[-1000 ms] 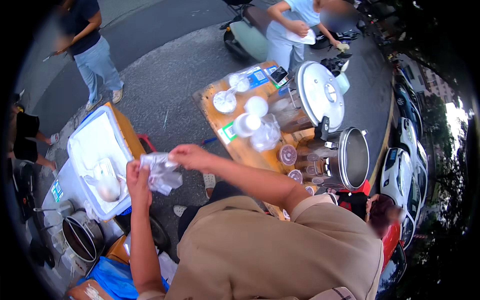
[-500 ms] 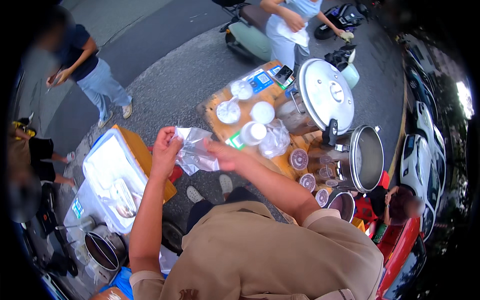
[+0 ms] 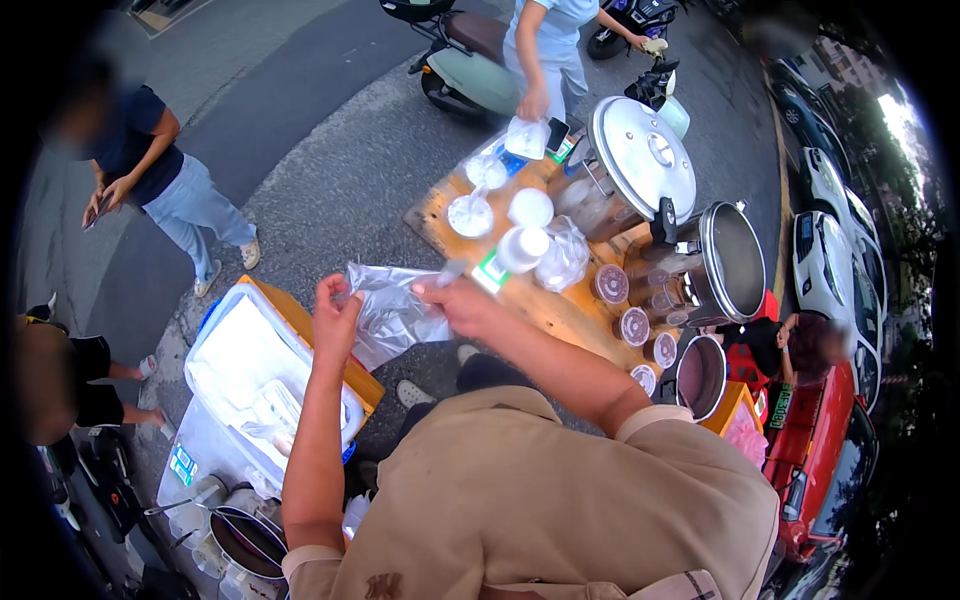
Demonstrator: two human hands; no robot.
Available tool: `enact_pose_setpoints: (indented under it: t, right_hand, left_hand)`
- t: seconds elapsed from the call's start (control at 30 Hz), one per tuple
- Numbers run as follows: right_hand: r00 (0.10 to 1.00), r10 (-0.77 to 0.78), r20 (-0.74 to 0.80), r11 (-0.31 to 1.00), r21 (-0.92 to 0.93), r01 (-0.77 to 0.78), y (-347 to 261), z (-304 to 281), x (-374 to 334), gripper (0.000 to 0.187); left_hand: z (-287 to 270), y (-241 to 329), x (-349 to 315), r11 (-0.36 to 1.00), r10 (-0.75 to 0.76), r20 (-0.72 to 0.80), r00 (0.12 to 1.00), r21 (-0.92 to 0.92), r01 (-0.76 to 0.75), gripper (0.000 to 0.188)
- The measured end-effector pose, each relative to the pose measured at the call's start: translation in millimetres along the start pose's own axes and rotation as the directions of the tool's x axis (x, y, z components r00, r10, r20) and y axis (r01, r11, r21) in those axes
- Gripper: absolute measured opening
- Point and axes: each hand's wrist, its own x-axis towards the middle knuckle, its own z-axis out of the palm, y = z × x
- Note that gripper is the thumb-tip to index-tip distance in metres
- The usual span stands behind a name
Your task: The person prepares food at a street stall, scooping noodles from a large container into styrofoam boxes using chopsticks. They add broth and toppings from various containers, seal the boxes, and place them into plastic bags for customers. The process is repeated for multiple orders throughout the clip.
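Clear plastic bag (image 3: 388, 318) is suspended between left hand (image 3: 337, 312) and right hand (image 3: 468, 305), the fingers of each pinching an edge, in mid-air between the white-lined tub (image 3: 240, 350) and the wooden table (image 3: 540, 318).

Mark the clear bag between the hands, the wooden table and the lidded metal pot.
Clear bag (image 3: 390, 318): head view, middle of its film.
Wooden table (image 3: 550, 310): head view, bare tabletop.
Lidded metal pot (image 3: 632, 168): head view, on the lid.
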Motion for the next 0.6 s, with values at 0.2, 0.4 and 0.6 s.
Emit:
enact_pose_setpoints:
  t: [0.2,0.4,0.6]
  right_hand:
    - [0.942,-0.26,-0.212,0.949,-0.236,0.209,-7.3,20.9,-6.0,0.021]
    - [0.964,-0.239,-0.115,0.939,-0.28,0.199,-7.5,31.0,17.0,0.032]
    - [0.951,-0.292,-0.104,0.857,-0.47,0.212,-38.0,-12.6,39.0,0.035]
  left_hand:
    - [26.7,33.2,-16.8,0.942,0.102,0.108,0.989,0.309,-0.131,0.035]
    - [61.2,-2.3,0.3,0.865,-0.193,0.474,0.859,-0.331,0.377,0.017]
    - [67.4,0.0,30.6,0.565,-0.251,0.41,0.877,-0.673,0.476,0.005]
